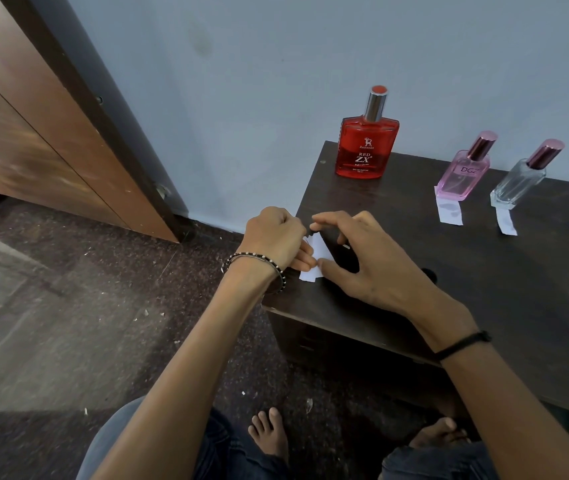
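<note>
Pinching a paper strip (316, 252) at the table's (484, 271) near-left corner, left hand (276, 237) curled on one edge, right hand (362, 261) gripping it thumb-and-forefinger. Pink bottle (463, 173) and clear bottle (518, 181) each have a slip (451, 211) in front. Red bottle (368, 147) doesn't, so one to go, I reckon. Red and pink look full (clear one, can't tell).

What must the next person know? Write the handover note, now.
Hands: the left hand grips the paper strip at the table corner; the right hand holds the same strip with thumb and forefinger.
Done: the pink bottle and the clear bottle each have a strip at their base.
Left: the red bottle at the back has none; this strip is probably meant for it.
</note>
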Action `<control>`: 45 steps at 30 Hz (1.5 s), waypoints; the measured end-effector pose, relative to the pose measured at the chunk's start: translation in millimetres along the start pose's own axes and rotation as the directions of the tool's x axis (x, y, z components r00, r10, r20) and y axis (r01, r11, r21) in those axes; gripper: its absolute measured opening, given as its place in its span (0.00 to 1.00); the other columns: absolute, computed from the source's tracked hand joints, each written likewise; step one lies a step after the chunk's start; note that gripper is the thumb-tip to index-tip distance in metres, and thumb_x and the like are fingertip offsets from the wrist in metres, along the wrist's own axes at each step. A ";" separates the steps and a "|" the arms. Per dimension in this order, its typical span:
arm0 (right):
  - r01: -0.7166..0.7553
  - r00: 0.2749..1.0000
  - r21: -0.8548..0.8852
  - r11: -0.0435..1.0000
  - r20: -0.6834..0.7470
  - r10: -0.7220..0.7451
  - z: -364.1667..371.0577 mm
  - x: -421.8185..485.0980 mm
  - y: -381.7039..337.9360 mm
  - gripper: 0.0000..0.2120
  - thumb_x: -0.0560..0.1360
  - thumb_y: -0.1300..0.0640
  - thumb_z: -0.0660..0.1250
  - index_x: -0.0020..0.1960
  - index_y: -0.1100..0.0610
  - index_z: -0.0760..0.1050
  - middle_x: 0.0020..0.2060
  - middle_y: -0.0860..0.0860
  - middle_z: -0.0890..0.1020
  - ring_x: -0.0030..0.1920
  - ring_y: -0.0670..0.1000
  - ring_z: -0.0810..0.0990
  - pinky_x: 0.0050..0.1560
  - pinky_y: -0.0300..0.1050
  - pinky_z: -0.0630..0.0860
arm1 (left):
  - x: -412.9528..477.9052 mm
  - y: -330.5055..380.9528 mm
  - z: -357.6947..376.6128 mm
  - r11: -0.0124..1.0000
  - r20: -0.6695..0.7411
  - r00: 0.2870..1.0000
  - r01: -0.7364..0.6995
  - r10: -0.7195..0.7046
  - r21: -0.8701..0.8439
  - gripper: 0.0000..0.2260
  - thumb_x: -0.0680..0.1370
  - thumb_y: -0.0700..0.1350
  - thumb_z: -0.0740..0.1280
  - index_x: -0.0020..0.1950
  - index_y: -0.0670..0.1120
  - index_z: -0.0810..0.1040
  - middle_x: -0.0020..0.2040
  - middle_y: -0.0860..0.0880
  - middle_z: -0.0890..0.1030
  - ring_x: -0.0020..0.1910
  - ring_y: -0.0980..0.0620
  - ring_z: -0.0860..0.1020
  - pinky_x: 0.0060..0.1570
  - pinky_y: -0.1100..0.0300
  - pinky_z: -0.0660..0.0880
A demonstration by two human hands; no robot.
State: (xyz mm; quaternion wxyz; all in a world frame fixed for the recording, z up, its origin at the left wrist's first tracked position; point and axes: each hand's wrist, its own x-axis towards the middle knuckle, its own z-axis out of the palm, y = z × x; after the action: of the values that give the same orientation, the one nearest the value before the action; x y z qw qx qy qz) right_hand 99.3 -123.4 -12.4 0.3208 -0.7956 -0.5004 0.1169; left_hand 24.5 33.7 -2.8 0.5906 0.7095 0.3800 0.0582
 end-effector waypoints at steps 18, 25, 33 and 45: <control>-0.194 0.887 0.407 0.893 -0.317 0.337 -15.4 7.6 7.6 0.12 0.74 0.55 0.73 0.56 0.47 0.79 0.43 0.41 0.86 0.47 0.38 0.83 0.47 0.28 0.76 | -3.3 2.5 1.2 1.000 -0.009 1.000 0.000 0.000 0.011 0.08 0.75 0.36 0.58 0.40 0.38 0.76 0.24 0.45 0.82 0.26 0.42 0.84 0.31 0.52 0.83; -0.261 0.748 0.557 0.788 -0.400 0.530 -38.4 -11.6 25.7 0.11 0.69 0.48 0.68 0.51 0.46 0.79 0.44 0.46 0.84 0.45 0.46 0.85 0.50 0.51 0.84 | -10.4 10.3 14.3 0.994 -0.087 0.990 -0.110 0.110 -0.004 0.12 0.76 0.35 0.56 0.36 0.40 0.76 0.25 0.46 0.79 0.19 0.49 0.76 0.22 0.61 0.76; -0.259 0.759 0.513 0.818 -0.416 0.501 -37.4 -14.4 34.9 0.06 0.74 0.56 0.71 0.51 0.48 0.78 0.42 0.46 0.84 0.40 0.46 0.86 0.42 0.37 0.82 | -15.9 13.2 25.9 0.995 -0.028 0.997 -0.064 0.067 0.080 0.13 0.79 0.35 0.56 0.40 0.40 0.76 0.28 0.44 0.82 0.22 0.49 0.80 0.24 0.60 0.78; -0.229 0.795 0.531 0.816 -0.381 0.471 -32.1 -13.6 32.9 0.07 0.75 0.57 0.72 0.51 0.48 0.78 0.40 0.46 0.84 0.38 0.43 0.86 0.38 0.29 0.78 | -18.5 11.7 23.9 0.997 -0.001 0.998 -0.061 0.061 0.043 0.13 0.78 0.34 0.54 0.38 0.41 0.75 0.26 0.47 0.81 0.23 0.49 0.79 0.25 0.60 0.79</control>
State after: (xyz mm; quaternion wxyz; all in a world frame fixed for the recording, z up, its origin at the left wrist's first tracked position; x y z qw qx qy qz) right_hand 132.9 -157.6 -10.2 0.5883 -0.7798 -0.1974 0.0823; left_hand 29.7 3.3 7.2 0.5726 0.7334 0.3599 0.0688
